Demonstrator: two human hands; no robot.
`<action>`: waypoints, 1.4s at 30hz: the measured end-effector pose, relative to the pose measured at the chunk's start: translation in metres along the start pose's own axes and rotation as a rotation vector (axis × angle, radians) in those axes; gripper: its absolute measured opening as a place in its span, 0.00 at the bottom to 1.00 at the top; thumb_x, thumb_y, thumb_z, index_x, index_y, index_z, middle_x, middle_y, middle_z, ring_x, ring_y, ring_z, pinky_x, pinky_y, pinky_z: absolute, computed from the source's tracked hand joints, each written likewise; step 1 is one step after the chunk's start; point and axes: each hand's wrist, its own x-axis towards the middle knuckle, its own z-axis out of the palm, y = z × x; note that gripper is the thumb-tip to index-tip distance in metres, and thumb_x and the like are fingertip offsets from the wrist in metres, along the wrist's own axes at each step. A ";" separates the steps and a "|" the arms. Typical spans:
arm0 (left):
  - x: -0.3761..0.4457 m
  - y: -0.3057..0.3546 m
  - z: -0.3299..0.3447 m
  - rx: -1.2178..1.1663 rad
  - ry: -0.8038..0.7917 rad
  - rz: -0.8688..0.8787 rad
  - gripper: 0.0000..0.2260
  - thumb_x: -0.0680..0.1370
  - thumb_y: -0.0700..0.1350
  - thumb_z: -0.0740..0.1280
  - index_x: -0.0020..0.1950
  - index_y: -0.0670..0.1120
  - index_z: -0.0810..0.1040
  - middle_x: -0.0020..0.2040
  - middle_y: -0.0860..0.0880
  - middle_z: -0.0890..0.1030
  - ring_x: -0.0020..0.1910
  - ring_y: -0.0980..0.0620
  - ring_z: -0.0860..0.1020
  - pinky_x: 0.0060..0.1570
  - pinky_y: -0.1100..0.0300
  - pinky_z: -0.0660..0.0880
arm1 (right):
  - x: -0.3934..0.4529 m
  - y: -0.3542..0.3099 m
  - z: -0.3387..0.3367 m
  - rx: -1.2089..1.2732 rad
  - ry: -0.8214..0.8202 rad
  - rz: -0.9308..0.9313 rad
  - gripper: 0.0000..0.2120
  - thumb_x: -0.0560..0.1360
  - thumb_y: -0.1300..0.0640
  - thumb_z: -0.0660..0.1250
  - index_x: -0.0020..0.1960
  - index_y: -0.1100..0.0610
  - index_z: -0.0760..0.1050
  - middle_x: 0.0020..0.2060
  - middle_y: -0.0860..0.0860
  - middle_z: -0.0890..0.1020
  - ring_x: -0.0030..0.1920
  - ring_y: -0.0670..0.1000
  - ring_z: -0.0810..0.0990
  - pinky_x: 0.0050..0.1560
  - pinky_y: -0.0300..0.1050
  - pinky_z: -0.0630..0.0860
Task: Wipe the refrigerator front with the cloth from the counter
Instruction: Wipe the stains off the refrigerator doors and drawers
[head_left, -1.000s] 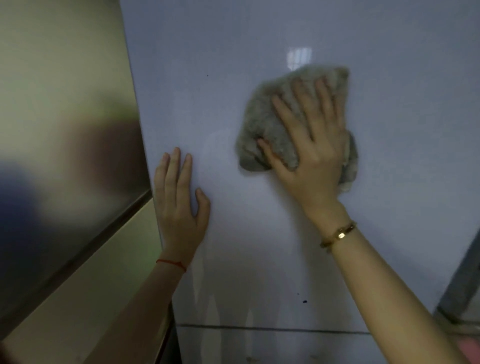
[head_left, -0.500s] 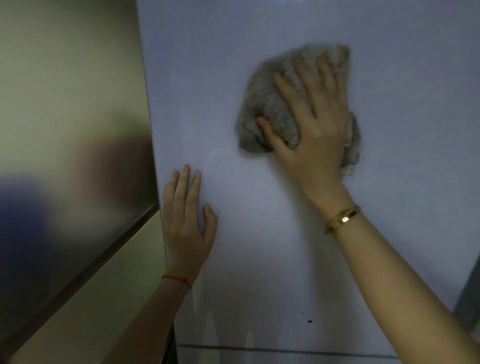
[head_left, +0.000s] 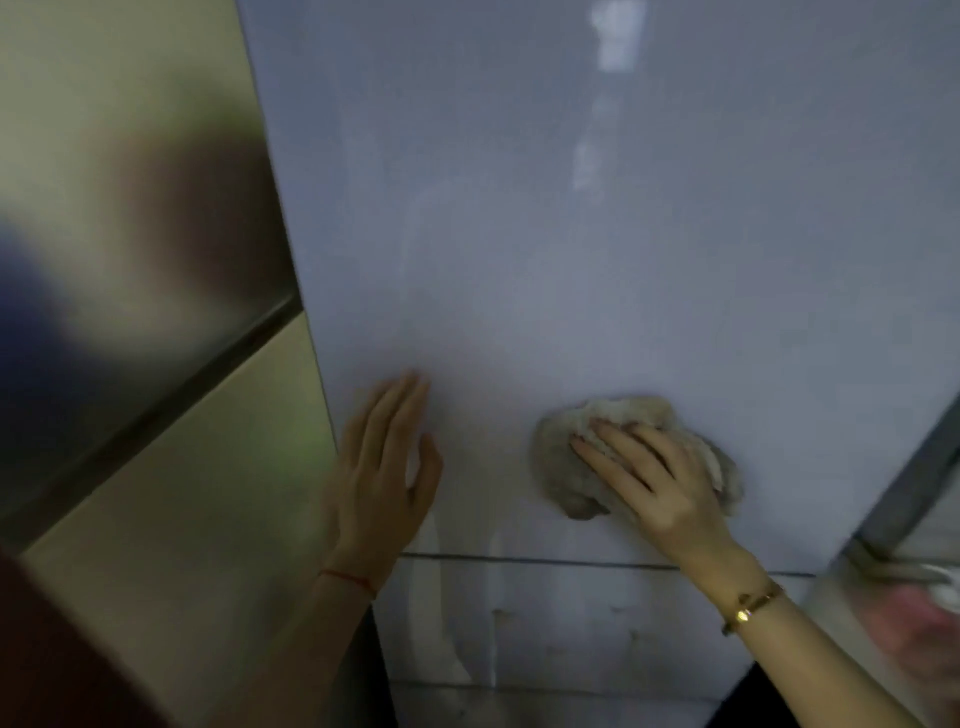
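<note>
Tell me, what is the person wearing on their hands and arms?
The left hand wears no glove, just a thin red string round its wrist. The right hand has no glove either, and a shiny gold bangle sits on its wrist. No sleeves show on the arms.

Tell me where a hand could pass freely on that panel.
Bare panel lies above the left hand and the cloth, and between them. Crowded low right: the right hand presses the cloth near the metal frame.
</note>
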 end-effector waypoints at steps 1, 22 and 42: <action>-0.015 0.003 -0.002 -0.015 -0.027 -0.013 0.16 0.80 0.41 0.61 0.68 0.39 0.74 0.66 0.44 0.76 0.67 0.44 0.73 0.66 0.48 0.73 | -0.008 -0.003 -0.006 0.068 -0.010 0.062 0.17 0.83 0.59 0.60 0.71 0.55 0.71 0.66 0.54 0.76 0.58 0.57 0.76 0.64 0.50 0.73; -0.334 -0.063 0.105 0.127 -0.019 -0.044 0.20 0.81 0.38 0.61 0.73 0.38 0.66 0.73 0.39 0.68 0.75 0.40 0.65 0.76 0.44 0.63 | -0.176 -0.166 0.128 0.011 0.262 0.141 0.26 0.74 0.57 0.77 0.70 0.49 0.74 0.66 0.51 0.76 0.58 0.56 0.74 0.54 0.53 0.81; -0.394 -0.134 0.164 -0.001 0.227 0.104 0.23 0.81 0.38 0.59 0.76 0.40 0.62 0.77 0.44 0.62 0.79 0.45 0.57 0.76 0.40 0.61 | -0.233 -0.254 0.200 0.098 0.283 0.055 0.17 0.81 0.56 0.65 0.69 0.55 0.77 0.71 0.56 0.75 0.73 0.60 0.70 0.76 0.56 0.65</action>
